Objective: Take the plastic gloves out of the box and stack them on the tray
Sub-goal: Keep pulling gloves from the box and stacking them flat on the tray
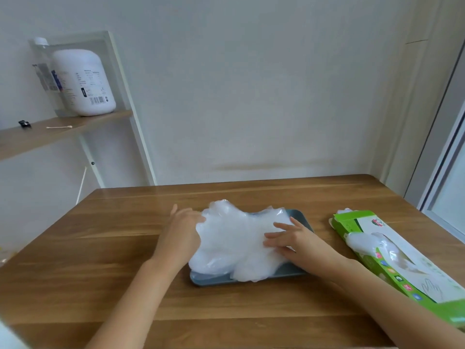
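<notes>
green glove box (pixel 392 263) lies on the table (pixel 100 273) at 4 o'clock. at centre, plastic gloves (pixel 234 238) heap on the grey tray (pixel 201 279). right hand (pixel 294 241) presses them, fingers spread. left hand (pixel 181 230) touches their 9 o'clock edge, its fingers' state unclear.

big soft pile of see-through white plastic gloves (pixel 236 243) on a flat grey-blue tray (pixel 300 217), hanging over its edges, green box (pixel 392 258) lying open just to the right with more gloves inside
</notes>
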Tool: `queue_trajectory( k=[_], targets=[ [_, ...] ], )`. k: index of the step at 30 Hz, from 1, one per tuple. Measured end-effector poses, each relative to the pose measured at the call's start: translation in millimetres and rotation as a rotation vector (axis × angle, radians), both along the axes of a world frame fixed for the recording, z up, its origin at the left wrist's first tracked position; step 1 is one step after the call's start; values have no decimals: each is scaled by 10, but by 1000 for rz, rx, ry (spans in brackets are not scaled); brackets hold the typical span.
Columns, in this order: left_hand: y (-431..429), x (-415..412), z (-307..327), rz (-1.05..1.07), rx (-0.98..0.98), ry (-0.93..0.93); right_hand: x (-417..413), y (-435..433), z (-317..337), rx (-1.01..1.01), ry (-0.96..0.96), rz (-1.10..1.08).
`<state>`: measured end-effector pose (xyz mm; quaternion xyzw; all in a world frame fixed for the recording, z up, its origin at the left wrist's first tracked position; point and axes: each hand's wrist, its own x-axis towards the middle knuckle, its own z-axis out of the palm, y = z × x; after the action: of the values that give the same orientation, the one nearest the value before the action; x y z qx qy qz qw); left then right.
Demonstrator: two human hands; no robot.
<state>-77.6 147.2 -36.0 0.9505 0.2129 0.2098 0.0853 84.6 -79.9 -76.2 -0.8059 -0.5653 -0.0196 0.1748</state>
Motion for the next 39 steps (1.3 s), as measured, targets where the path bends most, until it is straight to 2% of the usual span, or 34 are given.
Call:
queue_trajectory(
  k=[2,4,5,8,11,13,15,17,18,21,23,26,29,39],
  targets=[
    [-53,-7,151,5,-31,-142,-5,-10,2,-13,46,3],
    [-189,56,267,-69,-201,-203,-5,-20,9,-38,83,11],
    [-274,104,311,-143,-302,-177,-12,-23,22,-41,108,13],
    [-524,289,254,-309,-458,7,-19,-41,44,-56,153,28],
    [-662,446,56,-274,-455,128,-25,-60,52,-101,214,52],
    [-689,494,-122,-215,-416,267,-37,-69,72,-116,276,60],
    [-663,502,-271,-149,-292,462,-47,-95,123,-110,416,58],
    [-605,483,-387,-105,-247,536,-69,-119,176,-67,545,9],
    [-572,471,-427,-93,-236,547,-77,-98,186,-15,541,-34],
    [-578,468,-463,-87,-210,578,-176,17,248,146,367,-202],
    [-610,476,-420,-85,-225,604,-256,171,274,197,362,-209],
    [-623,448,-345,-93,-178,668,-331,384,249,69,397,-128],
    [-586,440,-336,-112,-193,664,-331,480,87,-241,258,-110],
    [-483,334,-214,-150,-238,756,-202,347,-77,-373,120,-358]
  ],
)
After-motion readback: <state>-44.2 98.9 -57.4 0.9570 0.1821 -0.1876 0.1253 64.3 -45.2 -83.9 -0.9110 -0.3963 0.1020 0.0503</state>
